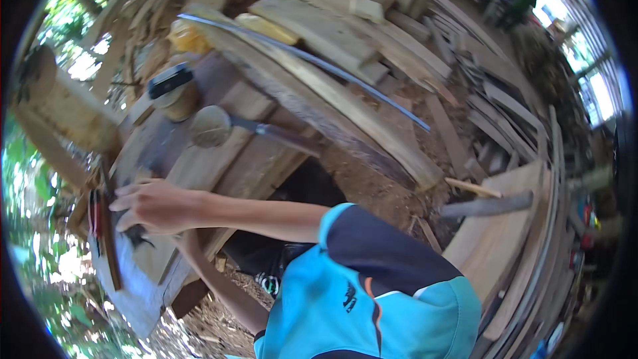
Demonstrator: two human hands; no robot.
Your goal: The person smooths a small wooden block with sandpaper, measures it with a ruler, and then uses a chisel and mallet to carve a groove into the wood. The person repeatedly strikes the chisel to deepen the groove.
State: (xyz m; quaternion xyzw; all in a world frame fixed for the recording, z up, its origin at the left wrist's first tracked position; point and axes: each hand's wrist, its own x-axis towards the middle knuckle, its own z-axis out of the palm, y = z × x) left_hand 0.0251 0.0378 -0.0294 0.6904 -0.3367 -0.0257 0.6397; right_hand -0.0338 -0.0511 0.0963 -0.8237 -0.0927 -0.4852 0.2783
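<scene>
My right hand (pixel 149 206) reaches across the plank bench (pixel 199 166) with its fingers curled over a small dark object (pixel 143 238) that I cannot make out. My left hand (pixel 173 238) is behind the right one, its fingers hidden. Just left of my hands are red-handled tools (pixel 94 219), beside an upright wooden strip (pixel 109 259) and a pale bluish sheet (pixel 136 309). Farther up the bench lie a round-headed tool (pixel 209 126) with a long handle and a tub (pixel 178 105) with a dark box-like item (pixel 169 78) on top.
Boards (pixel 312 20) are piled beyond the bench, with a long metal bar (pixel 352 77) and a yellow bag (pixel 186 36). More boards (pixel 492 226) and a grey branch-like piece (pixel 485 205) lie at right, on and around dirt ground (pixel 352 173). People (pixel 518 6) stand far off at top right.
</scene>
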